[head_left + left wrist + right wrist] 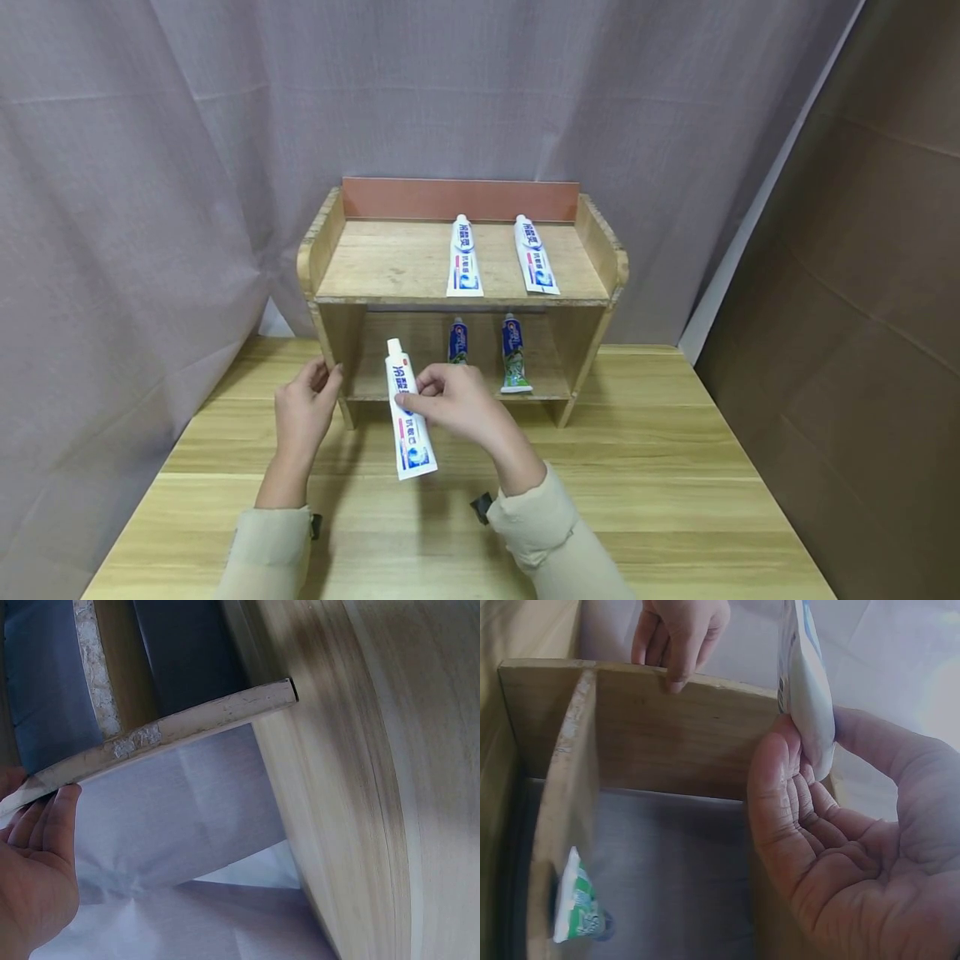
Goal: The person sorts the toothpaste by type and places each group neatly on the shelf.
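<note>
My right hand [468, 408] pinches a white toothpaste tube [414, 446] with blue lettering between thumb and fingers. The tube is cap up, in front of the wooden shelf rack [390, 262]. In the right wrist view the same tube [810, 697] appears edge-on above the fingers. On the left, my left hand [303, 408] grips the edge of the rack's left side panel [202, 712], thumb on one face and fingers on the other. Two similar white toothpaste tubes, one central [465, 262] and one to the right [535, 258], lie on the top shelf, caps toward the back.
On the lower shelf lie two blue-green toothpaste tubes; one [513, 354] shows whole, while the other [458, 337] is partly hidden behind my right hand. The rack stands at the back of the wooden table [645, 475]. Grey curtain [450, 92] hangs behind it.
</note>
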The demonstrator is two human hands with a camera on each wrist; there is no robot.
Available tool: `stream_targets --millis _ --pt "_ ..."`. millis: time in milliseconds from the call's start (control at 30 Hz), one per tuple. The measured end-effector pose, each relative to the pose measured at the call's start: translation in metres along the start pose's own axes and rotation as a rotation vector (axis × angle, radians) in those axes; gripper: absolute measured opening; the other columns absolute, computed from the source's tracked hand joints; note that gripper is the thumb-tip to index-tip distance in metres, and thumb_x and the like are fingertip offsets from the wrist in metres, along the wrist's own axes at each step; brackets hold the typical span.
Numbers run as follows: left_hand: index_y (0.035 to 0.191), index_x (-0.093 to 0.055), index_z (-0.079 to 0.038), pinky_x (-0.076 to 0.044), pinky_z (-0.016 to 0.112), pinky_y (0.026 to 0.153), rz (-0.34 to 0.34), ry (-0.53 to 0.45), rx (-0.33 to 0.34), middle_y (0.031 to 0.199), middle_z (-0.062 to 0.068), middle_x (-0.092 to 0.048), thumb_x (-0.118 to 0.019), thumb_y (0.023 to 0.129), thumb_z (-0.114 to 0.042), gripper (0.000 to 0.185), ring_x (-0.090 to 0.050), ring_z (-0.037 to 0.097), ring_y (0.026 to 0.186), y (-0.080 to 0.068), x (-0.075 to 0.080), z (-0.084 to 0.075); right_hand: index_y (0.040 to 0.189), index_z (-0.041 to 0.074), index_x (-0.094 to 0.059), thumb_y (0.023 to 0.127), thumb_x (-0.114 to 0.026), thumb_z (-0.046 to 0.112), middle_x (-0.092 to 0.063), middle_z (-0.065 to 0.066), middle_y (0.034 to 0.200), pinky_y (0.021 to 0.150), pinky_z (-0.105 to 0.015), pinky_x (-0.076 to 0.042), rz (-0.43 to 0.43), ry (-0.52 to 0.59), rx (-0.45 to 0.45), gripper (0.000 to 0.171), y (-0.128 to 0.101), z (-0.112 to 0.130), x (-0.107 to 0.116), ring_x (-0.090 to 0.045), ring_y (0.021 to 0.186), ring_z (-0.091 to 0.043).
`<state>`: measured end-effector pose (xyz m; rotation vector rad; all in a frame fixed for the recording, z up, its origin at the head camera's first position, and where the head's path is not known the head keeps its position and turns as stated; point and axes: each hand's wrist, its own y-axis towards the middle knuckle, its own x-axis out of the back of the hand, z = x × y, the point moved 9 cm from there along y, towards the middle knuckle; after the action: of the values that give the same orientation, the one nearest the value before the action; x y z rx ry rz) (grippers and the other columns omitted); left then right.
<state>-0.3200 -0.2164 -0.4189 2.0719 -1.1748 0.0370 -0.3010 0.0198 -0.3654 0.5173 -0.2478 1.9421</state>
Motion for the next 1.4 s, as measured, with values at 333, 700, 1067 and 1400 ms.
stream_targets --millis 333,700,1067,1400 --pt "0.109 -0.074 -0.003 -0.060 0.031 0.079 0.008 -0.024 0.024 0.103 0.017 -0.074 -0.071 0.093 -0.012 0.018 -0.075 0.029 0.092 -0.001 -0.002 0.002 0.093 0.007 -0.070 0.090 -0.077 0.026 -0.071 -0.002 0.077 0.058 -0.030 -0.063 0.001 -0.021 0.013 0.021 0.004 0.013 0.007 -0.071 0.064 -0.018" --pt "0.111 -0.073 -0.002 -0.061 0.034 0.080 0.012 -0.014 0.016 0.104 0.017 -0.074 -0.069 0.094 -0.012 0.020 -0.075 0.031 0.092 0.000 -0.001 0.001 0.094 0.007 -0.071 0.090 -0.077 0.028 -0.070 -0.001 0.077 0.059 -0.032 -0.063 -0.008 -0.058 0.060 0.022 0.009 0.028 0.014 -0.071 0.069 -0.024" --pt "0.110 -0.074 -0.003 -0.061 0.035 0.080 0.012 0.003 0.031 0.103 0.016 -0.074 -0.070 0.094 -0.012 0.019 -0.075 0.029 0.092 0.002 -0.001 0.003 0.090 0.011 -0.070 0.090 -0.076 0.033 -0.070 0.003 0.075 0.056 -0.026 -0.056 -0.048 -0.187 0.127 0.022 0.027 0.061 0.032 -0.066 0.065 -0.013" --pt "0.109 -0.073 -0.001 -0.062 0.038 0.079 0.022 0.000 0.021 0.102 0.019 -0.074 -0.070 0.094 -0.012 0.019 -0.074 0.033 0.092 0.001 -0.002 0.004 0.095 0.009 -0.071 0.092 -0.075 0.034 -0.072 -0.003 0.080 0.055 -0.026 -0.056 0.006 -0.129 0.074 0.025 0.054 0.078 0.046 -0.069 0.068 -0.021"
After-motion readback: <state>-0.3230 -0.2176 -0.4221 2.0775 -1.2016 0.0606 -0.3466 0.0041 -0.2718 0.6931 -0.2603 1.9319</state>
